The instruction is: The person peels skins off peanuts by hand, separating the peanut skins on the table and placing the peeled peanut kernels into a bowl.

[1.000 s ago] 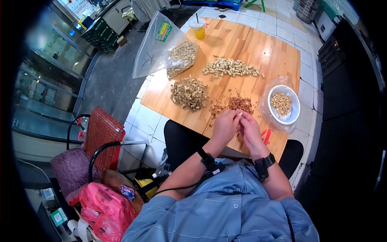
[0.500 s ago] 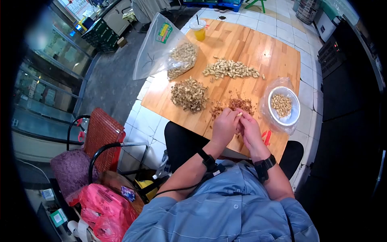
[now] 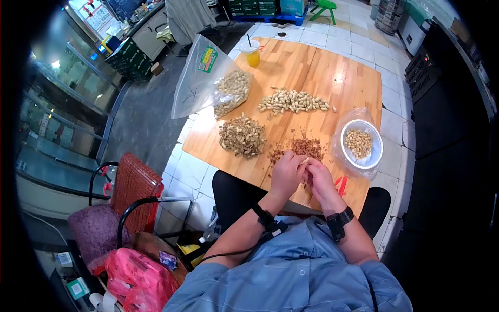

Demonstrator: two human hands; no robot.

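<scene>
At the table's near edge, my left hand [image 3: 287,171] and my right hand [image 3: 319,178] meet, fingers closed together around a small pale peanut [image 3: 304,161]. The fingers cover most of it. Just beyond them lies a scatter of reddish-brown peanut skins [image 3: 307,147]. A heap of broken peanut shells [image 3: 242,136] sits to the left. Farther back is a row of unshelled peanuts [image 3: 293,101]. On the right stands a white bowl [image 3: 379,152] lined with clear plastic, holding pale peeled peanuts [image 3: 358,142].
A clear plastic bag [image 3: 193,86] with unshelled peanuts leans at the left edge of the wooden table [image 3: 332,62]. Behind it is a lidded cup of yellow drink [image 3: 252,56] with a straw. A red-backed chair [image 3: 136,182] and a pink bag [image 3: 136,278] are at lower left.
The view has tilted slightly, so the table sits lower in it. Both hands stay together at the same spot with the peanut, their fingers shifted a little.
</scene>
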